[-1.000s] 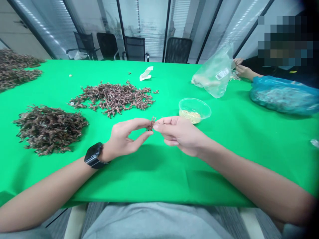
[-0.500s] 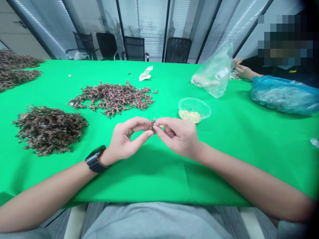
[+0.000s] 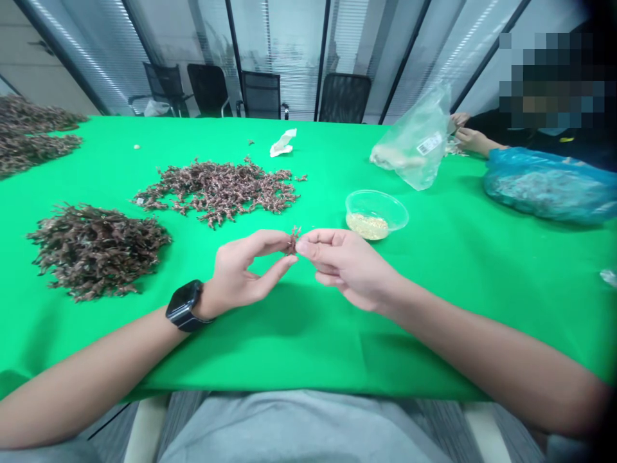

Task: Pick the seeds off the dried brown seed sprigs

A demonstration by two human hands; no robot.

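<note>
Left of the clear bowl [image 3: 396, 220], the left hand [image 3: 236, 271] and right hand [image 3: 354, 267] pinch a small brown piece [image 3: 292, 244], fingertips nearly closed; seemingly delicate fingerwork, next calling for steadiness.

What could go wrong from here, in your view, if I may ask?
The small, spiky brown piece is held only at the tips of the left grip and right grip, above the green cloth, so it might slip and fall.
The clear, round plastic bowl stands uncovered just beyond the right grip, so a knock could spill its pale granules.
The mounded dark-brown pile and the low, spread brown pile lie near each other, so brushing them may mix them.
</note>
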